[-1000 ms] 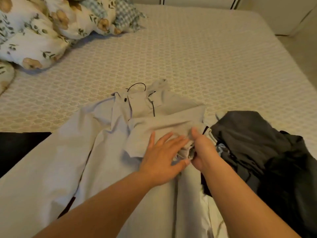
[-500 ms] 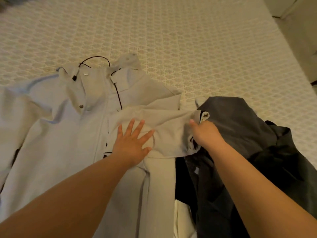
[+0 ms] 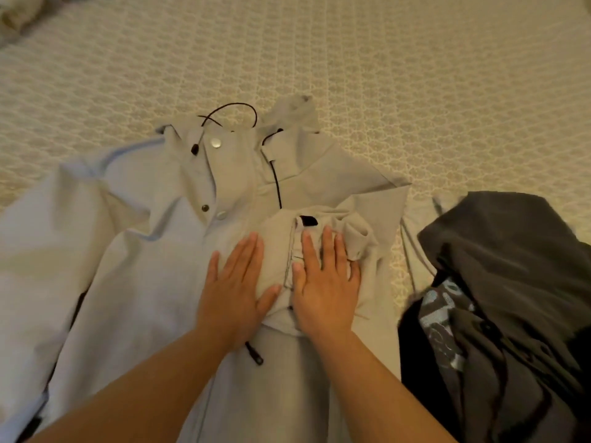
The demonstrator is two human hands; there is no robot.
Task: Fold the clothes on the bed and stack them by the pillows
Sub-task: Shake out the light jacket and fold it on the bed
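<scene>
A pale grey jacket [image 3: 153,251] lies spread front-up on the bed [image 3: 415,75], its collar pointing away from the person and its body running toward the near edge of the view. One sleeve [image 3: 323,225] has been folded across the jacket's chest, and both hands lie flat on that folded part.

The left hand [image 3: 233,289] rests palm-down on the jacket, just left of the folded sleeve's cuff; its fingers [image 3: 246,257] are straight and close together, with the thumb stretched out to the side onto the folded cloth. The right hand [image 3: 323,282] lies palm-down right on the folded sleeve, its fingers straight and slightly apart, the tips reaching up to a small black tab [image 3: 308,220] on the cuff. Neither hand pinches or grips any cloth; both press it flat. The two hands are just beside each other, the left thumb nearly meeting the right hand's edge.

A thin black cord [image 3: 230,111] loops out from the jacket's collar onto the bed cover. Metal snaps [image 3: 216,142] run down the jacket's front flap.

Just to the right of the jacket lies a rumpled heap of dark grey clothes [image 3: 511,282], with a pale printed patch showing among its folds. The heap is unfolded and is close beside the jacket's right edge.
</scene>
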